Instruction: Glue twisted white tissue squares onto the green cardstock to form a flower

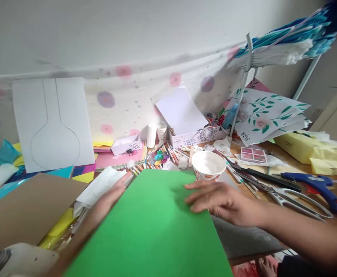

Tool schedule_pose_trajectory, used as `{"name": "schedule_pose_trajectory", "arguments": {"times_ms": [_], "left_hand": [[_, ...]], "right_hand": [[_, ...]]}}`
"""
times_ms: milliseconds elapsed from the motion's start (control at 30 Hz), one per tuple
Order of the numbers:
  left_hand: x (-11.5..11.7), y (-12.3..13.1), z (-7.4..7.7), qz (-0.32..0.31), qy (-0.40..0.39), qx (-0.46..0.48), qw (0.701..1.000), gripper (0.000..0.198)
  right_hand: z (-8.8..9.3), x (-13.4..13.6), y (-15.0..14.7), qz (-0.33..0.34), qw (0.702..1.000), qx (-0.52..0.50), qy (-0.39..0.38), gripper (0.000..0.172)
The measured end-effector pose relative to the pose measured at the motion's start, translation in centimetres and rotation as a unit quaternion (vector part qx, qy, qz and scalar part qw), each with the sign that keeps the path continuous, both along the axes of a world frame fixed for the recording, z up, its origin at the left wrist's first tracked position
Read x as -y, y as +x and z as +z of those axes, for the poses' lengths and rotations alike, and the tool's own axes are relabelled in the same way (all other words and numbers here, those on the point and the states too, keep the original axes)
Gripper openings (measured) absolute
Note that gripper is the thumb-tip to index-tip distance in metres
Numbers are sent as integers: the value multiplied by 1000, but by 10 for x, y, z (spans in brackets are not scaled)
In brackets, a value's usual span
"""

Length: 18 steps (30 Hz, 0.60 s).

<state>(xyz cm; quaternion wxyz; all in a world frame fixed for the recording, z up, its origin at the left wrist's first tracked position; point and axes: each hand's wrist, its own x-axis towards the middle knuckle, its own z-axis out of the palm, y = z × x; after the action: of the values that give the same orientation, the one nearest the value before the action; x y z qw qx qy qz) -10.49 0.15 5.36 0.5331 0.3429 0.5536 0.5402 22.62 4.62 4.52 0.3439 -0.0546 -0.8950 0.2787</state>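
Head view: a green sheet (154,219) fills the near middle of the worktable, its far edge reaching the crowd of pens (172,154), its lower part running out of the frame.
Left hand (109,200): blurred, fingers straight along the sheet's left edge; whether it pinches that edge or only rests against it, I cannot tell.
Right hand (222,200): fingers spread over the upper right part, throwing a shadow on the green; the thumb side is unclear, so I cannot tell whether it grasps the edge or merely touches the surface.
Paper cup (204,176): just beyond the far right corner, close to the right fingers; best to shift the sheet clear of it, since a knock could tip it.
Scissors (298,202) and glue gun (315,184): right of the sheet, near the right forearm, which would do well to pass over them without dragging.
Brown sheet (41,204): to the left, past the left arm.
Green surface: looks smooth and stiff enough to mark; light, flat fingers and even support on both edges should prevent creases.
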Motion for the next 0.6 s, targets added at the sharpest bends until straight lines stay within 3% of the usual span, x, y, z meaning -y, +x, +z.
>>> {"name": "schedule_pose_trajectory", "arguments": {"times_ms": [67,100,167,233,300,400,500,600], "left_hand": [[22,12,-16,-33,-16,15,999,93],[31,17,-25,-38,-18,12,999,94],[47,29,-41,-40,-51,-3,998,77],[59,38,-54,-28,-61,-3,998,60],[66,45,-64,-4,-51,-18,999,49],[70,47,-69,37,-16,-67,997,35],[71,41,-65,65,0,-89,994,32],[70,31,-56,132,11,-87,987,37]], "right_hand": [[-16,5,23,-43,991,103,75,28],[-23,2,35,-104,976,145,125,31],[-36,-11,56,-284,920,181,200,37],[-47,-32,72,-373,890,171,198,38],[-54,-55,81,-393,884,171,187,34],[-55,-85,78,-378,891,185,170,14],[-43,-108,61,-381,890,200,147,19],[-27,-127,31,-369,892,230,125,25]]}}
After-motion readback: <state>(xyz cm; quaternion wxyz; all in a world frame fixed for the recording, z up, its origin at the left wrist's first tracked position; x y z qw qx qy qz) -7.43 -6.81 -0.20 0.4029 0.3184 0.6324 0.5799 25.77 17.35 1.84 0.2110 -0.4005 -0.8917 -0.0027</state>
